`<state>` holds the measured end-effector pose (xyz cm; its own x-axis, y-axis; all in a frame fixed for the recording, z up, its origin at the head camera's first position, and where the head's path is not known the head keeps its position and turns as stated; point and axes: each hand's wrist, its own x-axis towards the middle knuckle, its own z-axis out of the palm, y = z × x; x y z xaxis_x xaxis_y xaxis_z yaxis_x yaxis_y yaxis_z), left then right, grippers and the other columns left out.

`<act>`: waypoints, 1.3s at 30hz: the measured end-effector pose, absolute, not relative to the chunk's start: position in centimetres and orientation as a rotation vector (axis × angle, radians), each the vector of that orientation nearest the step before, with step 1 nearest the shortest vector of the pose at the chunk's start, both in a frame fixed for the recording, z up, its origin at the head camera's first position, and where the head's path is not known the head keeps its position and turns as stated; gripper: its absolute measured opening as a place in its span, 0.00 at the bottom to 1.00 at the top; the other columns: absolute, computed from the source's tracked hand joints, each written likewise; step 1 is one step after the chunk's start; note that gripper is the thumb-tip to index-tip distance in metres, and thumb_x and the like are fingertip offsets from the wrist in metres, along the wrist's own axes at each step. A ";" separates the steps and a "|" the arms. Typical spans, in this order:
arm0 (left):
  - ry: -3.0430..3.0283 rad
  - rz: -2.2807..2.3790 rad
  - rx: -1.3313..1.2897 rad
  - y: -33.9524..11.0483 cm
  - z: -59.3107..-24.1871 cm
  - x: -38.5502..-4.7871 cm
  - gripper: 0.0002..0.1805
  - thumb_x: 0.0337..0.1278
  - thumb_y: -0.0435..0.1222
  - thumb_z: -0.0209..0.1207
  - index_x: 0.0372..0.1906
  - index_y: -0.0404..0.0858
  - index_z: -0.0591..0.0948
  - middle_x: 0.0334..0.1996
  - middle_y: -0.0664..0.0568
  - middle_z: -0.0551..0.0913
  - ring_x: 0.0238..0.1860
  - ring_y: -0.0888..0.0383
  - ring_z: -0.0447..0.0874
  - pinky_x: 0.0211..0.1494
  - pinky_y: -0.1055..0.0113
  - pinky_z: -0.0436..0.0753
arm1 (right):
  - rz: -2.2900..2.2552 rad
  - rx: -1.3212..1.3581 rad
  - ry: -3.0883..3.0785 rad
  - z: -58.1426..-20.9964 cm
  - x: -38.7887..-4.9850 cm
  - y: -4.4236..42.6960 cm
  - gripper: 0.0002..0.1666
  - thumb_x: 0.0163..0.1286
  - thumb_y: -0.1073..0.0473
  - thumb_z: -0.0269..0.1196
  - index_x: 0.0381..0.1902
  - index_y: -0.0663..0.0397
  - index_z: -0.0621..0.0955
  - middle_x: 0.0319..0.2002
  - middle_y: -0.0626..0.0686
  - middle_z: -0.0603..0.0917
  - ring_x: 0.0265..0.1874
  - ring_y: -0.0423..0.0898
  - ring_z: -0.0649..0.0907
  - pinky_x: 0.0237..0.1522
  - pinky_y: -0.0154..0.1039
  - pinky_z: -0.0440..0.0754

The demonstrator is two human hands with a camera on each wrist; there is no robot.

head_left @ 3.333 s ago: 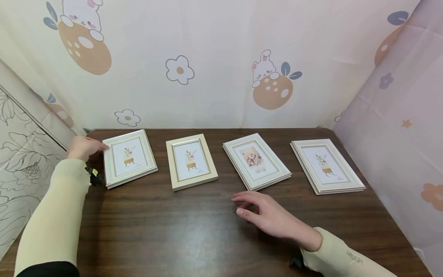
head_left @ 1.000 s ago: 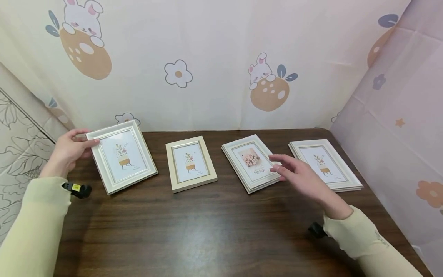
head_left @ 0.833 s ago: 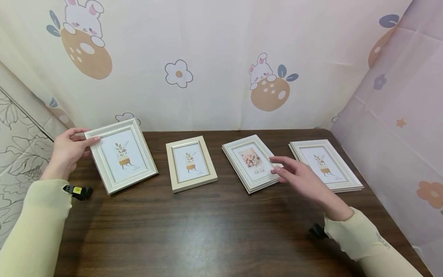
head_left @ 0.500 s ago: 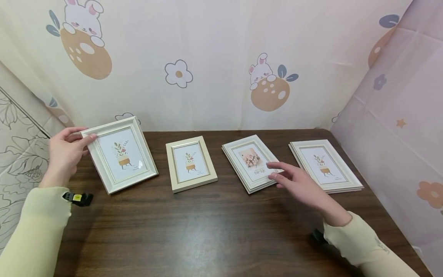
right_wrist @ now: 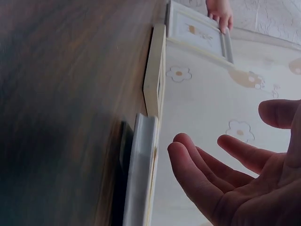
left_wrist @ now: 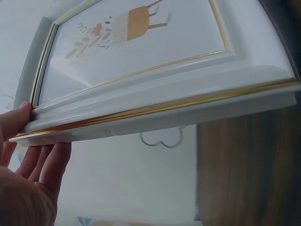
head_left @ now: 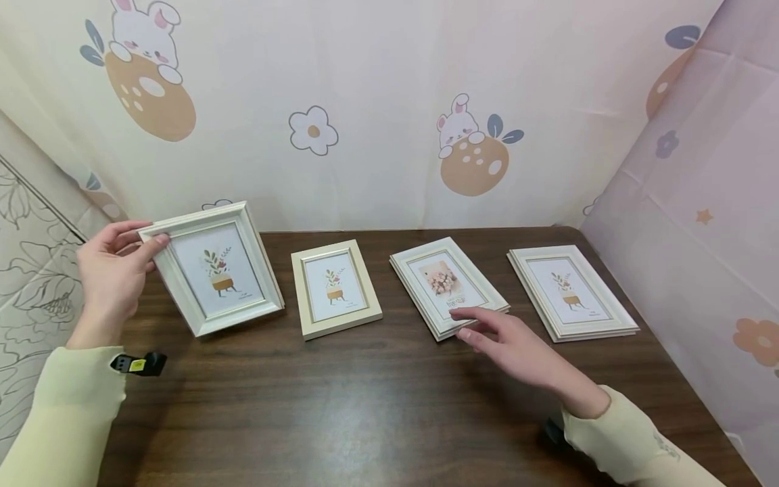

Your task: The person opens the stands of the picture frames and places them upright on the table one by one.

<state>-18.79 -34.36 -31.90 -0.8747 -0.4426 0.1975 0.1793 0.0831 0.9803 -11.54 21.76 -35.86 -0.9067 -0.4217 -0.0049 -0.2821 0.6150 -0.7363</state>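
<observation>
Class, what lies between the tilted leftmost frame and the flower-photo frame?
In the head view, one cream frame lies on the table between the tilted frame and the flower-photo frame.

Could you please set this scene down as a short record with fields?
Left hand: pinches the upper left corner of the leftmost white picture frame
Held frame's pose: tilted up, potted-plant print facing the person
Right hand: holds nothing, near the bouquet picture frame
Other frames: cream picture frame, rightmost white picture frame; both lie face up, with potted-plant prints
Surface: dark wooden table
Backdrop: pale curtain with rabbits and flowers
</observation>
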 end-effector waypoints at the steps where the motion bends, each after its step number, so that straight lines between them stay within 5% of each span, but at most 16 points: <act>1: -1.894 -1.854 0.246 -34.1 -31.7 -18.7 0.19 0.47 0.28 0.74 0.47 0.37 0.85 0.34 0.57 0.85 0.31 0.66 0.84 0.25 0.77 0.81 | -1.154 -0.602 2.664 -35.9 -11.4 21.6 0.23 0.76 0.50 0.59 0.65 0.52 0.77 0.58 0.53 0.82 0.46 0.49 0.85 0.44 0.39 0.83; 10: -1.749 -1.928 0.166 -32.4 -30.3 -17.8 0.20 0.44 0.25 0.74 0.47 0.32 0.86 0.35 0.53 0.88 0.30 0.63 0.87 0.24 0.76 0.81 | -1.088 -0.748 2.631 -36.5 -9.9 20.6 0.24 0.76 0.47 0.58 0.64 0.49 0.77 0.57 0.48 0.82 0.48 0.38 0.81 0.51 0.47 0.81; 39: -1.626 -2.103 -0.167 -25.5 -30.3 -16.9 0.13 0.55 0.21 0.66 0.46 0.27 0.84 0.37 0.47 0.89 0.35 0.60 0.89 0.29 0.72 0.84 | -1.026 -0.785 2.614 -37.4 -10.2 20.2 0.24 0.77 0.46 0.57 0.64 0.49 0.77 0.56 0.49 0.82 0.49 0.40 0.82 0.52 0.49 0.80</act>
